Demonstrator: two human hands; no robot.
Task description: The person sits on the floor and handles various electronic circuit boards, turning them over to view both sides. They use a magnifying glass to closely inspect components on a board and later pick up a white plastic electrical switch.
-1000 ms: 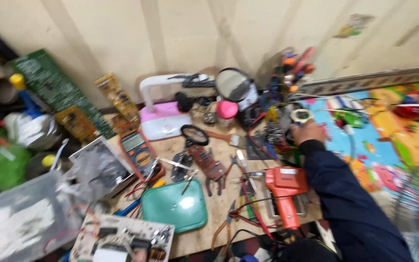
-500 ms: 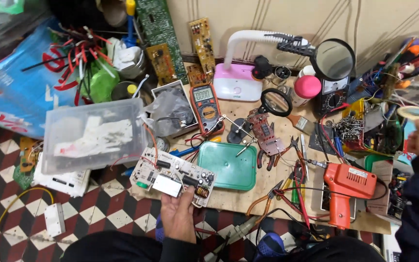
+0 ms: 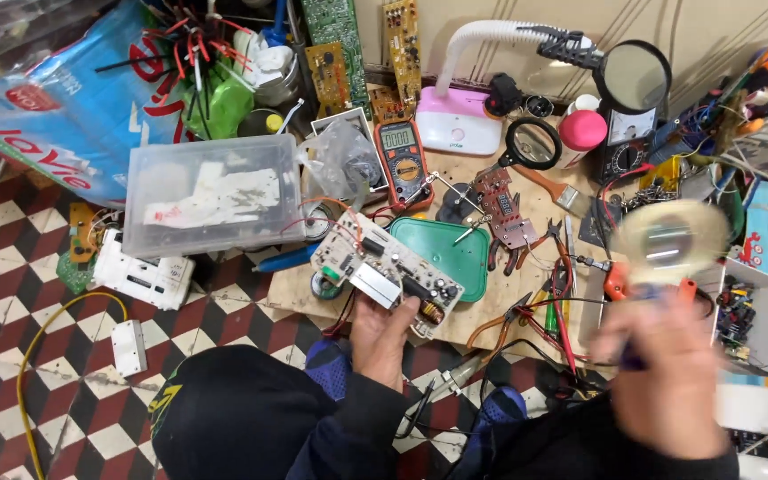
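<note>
Left hand (image 3: 384, 333) clamped under a bare circuit board (image 3: 387, 271), tilted face-up just above the low wooden bench (image 3: 491, 307), coils and capacitors exposed. Right hand (image 3: 664, 373), blurred, closed around a roll of clear tape (image 3: 668, 244), raised near the green tray (image 3: 442, 253); beyond, multimeter (image 3: 404, 160) and magnifier lamp (image 3: 633, 76).

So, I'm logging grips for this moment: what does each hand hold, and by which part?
The left hand holds the circuit board by its near edge. The right hand holds up a roll of clear tape, too blurred to tell where.
</note>
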